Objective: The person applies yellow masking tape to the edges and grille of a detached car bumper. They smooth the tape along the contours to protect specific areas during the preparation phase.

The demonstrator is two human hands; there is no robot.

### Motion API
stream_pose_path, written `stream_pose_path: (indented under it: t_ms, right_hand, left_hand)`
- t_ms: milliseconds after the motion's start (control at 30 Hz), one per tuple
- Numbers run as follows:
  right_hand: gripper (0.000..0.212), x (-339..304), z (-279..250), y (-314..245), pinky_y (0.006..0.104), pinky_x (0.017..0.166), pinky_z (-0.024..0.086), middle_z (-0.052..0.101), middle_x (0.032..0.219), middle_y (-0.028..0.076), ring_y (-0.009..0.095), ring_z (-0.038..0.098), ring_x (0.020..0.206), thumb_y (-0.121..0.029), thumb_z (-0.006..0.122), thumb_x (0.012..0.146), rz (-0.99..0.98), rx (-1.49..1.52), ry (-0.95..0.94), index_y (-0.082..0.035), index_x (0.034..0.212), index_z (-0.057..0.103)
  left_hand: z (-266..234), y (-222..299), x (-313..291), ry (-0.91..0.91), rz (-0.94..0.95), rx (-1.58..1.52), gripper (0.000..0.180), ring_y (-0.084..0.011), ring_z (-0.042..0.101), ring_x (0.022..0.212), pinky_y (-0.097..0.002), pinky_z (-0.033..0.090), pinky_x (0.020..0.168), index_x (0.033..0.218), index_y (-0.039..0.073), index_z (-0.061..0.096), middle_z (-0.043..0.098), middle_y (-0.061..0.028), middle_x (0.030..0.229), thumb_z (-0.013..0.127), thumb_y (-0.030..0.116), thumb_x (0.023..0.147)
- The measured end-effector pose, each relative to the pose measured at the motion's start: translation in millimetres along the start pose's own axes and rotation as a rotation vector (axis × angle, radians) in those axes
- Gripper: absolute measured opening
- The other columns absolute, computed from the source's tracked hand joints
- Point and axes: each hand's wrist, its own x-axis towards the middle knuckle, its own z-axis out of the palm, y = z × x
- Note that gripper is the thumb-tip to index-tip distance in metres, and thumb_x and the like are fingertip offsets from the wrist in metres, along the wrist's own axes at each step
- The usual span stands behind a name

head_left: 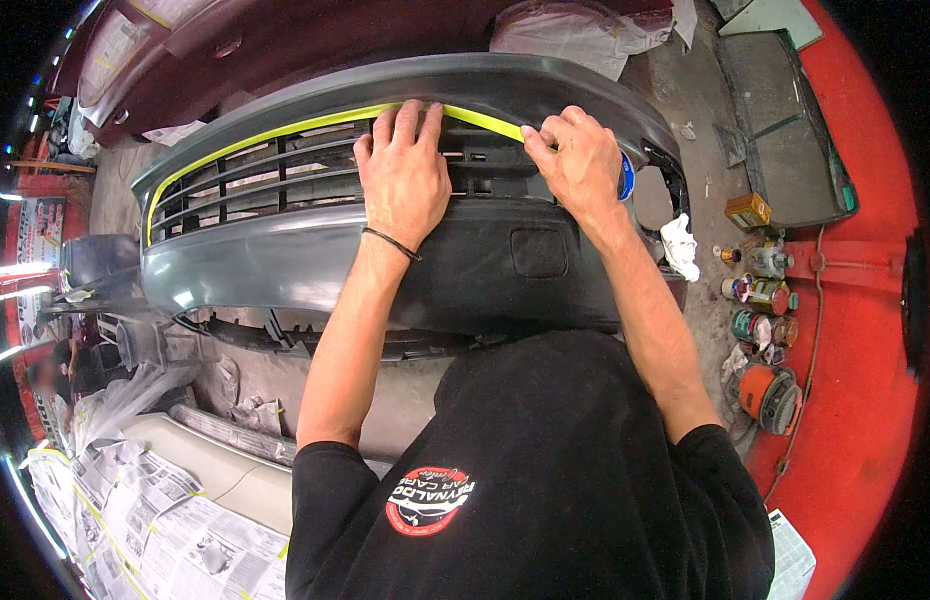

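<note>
A dark grey car bumper [220,275] lies across the view in front of me, with a black slatted grille opening [275,175] in its middle. Bright yellow-green masking tape [285,130] follows the left end and upper edge of that opening. My left hand [407,180] rests its fingertips on the tape along the upper edge, fingers slightly apart. To its right, a taut strip of the tape runs to my right hand [575,165], which is closed around the tape roll; part of the roll's blue core [626,178] shows beside the palm.
A maroon car body [365,30] with masked parts stands beyond the bumper. White crumpled cloth [679,248] hangs at the bumper's right end. Several cans [770,295] and an orange-and-grey machine [768,398] line the red wall at right. Newspaper [185,520] covers a panel at lower left.
</note>
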Motion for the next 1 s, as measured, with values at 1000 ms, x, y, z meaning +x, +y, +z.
stream_pose_path:
  t_ms: [1000]
  right_hand:
    - [0.034,0,-6,-9,0.0534,0.079,0.054,0.073,0.093,0.011,0.034,0.075,0.088,-0.040,0.076,0.103,0.030,-0.125,-0.085,-0.009,0.090,0.083]
  left_hand:
    - [1,6,5,-0.021,0.052,-0.032,0.061,-0.0331,0.059,0.141,-0.0541,0.046,0.114,0.152,0.016,0.067,0.064,-0.0066,0.153,0.071,0.009,0.091]
